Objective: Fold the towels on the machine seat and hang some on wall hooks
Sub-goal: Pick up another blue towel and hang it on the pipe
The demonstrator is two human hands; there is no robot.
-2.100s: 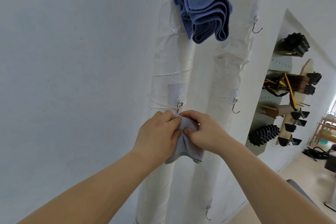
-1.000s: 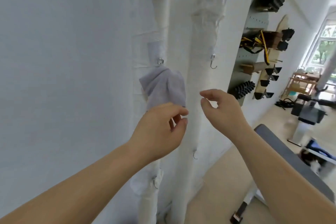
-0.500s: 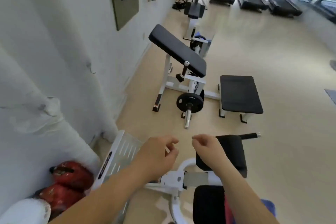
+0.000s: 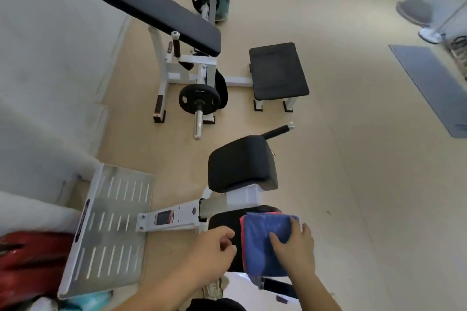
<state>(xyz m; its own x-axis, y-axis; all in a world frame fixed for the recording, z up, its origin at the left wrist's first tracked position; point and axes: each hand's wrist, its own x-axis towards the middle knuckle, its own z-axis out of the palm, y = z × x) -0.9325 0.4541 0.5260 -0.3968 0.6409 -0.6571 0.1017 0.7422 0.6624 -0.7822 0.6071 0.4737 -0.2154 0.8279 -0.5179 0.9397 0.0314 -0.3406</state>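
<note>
A folded blue towel [image 4: 262,242] lies on the black machine seat [image 4: 222,222] at the bottom centre, on top of a pink towel [image 4: 241,233] of which only the left edge shows. My right hand [image 4: 295,247] rests on the blue towel's right part, thumb on top and fingers laid over its right edge. My left hand [image 4: 214,250] hovers just left of the stack with loosely curled fingers and holds nothing. The wall hooks are out of view.
The seat's black back pad [image 4: 242,161] stands just beyond the towels. A ribbed metal footplate [image 4: 111,227] is on the left, with red items [image 4: 30,257] beside it. Farther off stand a weight bench [image 4: 161,10] and a small black bench [image 4: 278,70]. The white wall [image 4: 50,58] runs along the left.
The view swung from the wall, where the grey towel was left on a hook, down to the machine seat. My right hand came down onto the blue towel; my left hand followed.
</note>
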